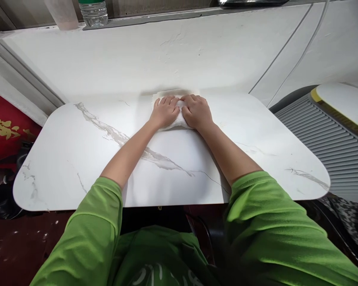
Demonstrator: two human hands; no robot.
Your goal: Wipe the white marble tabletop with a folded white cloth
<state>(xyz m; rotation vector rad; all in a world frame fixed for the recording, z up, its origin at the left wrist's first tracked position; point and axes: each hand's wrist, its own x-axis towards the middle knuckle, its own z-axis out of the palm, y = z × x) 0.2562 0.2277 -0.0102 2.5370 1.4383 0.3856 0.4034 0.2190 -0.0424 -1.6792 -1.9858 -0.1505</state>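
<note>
The left hand [164, 112] lay flat, fingers close together, on a soft, rumpled white cloth [175, 124] under the fingertips. The right hand [197, 113] curled onto it, its grip indiscernible. Beneath lay a smooth, grey-veined marble tabletop [77, 159].

No text was legible: gold marks [2, 128] on a red panel [8, 149], well left of the left hand [164, 112], and white print [155, 275] on the shirt [256, 222] below the right hand [197, 113] could not be read.

Loose bright green shirt [155, 250], elbow-length sleeves [256, 206], white print [151, 276] on the front.
</note>
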